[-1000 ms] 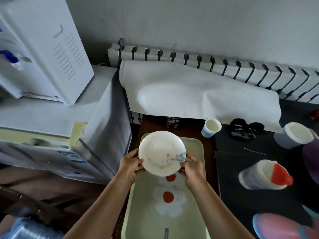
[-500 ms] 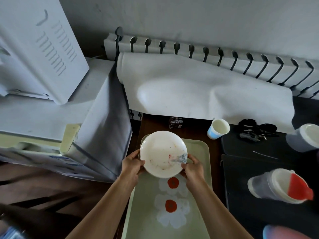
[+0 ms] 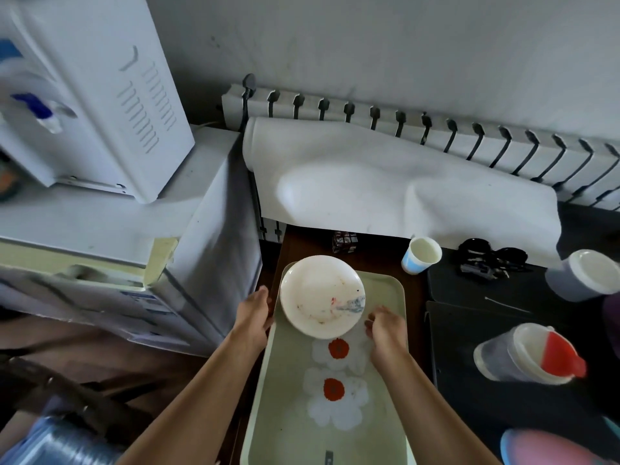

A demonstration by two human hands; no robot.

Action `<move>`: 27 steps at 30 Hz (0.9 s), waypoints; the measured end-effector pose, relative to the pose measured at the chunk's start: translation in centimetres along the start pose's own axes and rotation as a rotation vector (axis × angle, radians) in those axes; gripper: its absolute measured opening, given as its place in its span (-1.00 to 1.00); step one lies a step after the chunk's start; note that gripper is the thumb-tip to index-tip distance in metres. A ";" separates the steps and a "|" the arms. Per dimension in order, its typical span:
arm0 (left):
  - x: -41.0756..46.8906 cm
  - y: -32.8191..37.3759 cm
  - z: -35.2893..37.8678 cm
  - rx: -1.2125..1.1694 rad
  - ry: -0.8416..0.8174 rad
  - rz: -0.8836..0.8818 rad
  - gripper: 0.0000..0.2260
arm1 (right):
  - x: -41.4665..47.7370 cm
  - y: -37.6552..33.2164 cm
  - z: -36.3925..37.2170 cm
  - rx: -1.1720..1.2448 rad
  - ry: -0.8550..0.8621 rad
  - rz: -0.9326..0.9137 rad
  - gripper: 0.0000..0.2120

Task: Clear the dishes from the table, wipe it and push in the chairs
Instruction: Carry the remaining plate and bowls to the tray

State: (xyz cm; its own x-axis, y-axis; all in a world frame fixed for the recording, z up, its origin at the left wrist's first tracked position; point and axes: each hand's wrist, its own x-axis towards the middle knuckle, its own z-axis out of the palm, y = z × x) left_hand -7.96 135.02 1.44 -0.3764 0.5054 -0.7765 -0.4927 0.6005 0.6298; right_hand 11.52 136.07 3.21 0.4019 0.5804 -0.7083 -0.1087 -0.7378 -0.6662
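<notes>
White dirty plate sits on the tray between relaxed, empty left hand and right hand; paper cup beyond, wiping, chairs seemingly remain.

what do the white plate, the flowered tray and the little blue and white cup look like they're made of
Plate: likely glazed ceramic, possibly melamine; smooth glossy white surface, smeared with food.
Tray: probably moulded plastic; pale green with a satin sheen, rounded raised rim, printed flowers.
Cup: looks like paper; thin wall, matte blue and white print.
</notes>
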 end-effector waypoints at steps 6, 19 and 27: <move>-4.8 1.8 -1.7 -0.106 -0.236 0.101 -0.45 | -4.8 -0.5 -1.3 0.137 -0.134 -0.144 -0.65; -20.6 -5.9 -15.2 -0.212 -0.248 0.279 -0.43 | -18.8 8.0 -5.5 0.071 -0.502 -0.276 -0.58; -27.1 -12.2 -25.9 -0.352 -0.158 0.341 -0.44 | -27.6 14.4 -4.6 -0.122 -0.740 -0.324 -0.49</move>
State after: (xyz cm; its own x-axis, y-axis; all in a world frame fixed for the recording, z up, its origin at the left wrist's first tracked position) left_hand -12.09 97.95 14.17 -0.4520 0.7401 -0.4980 -0.6073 0.1536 0.7795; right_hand 3.05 107.83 14.27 -0.3125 0.8175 -0.4838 0.0271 -0.5015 -0.8648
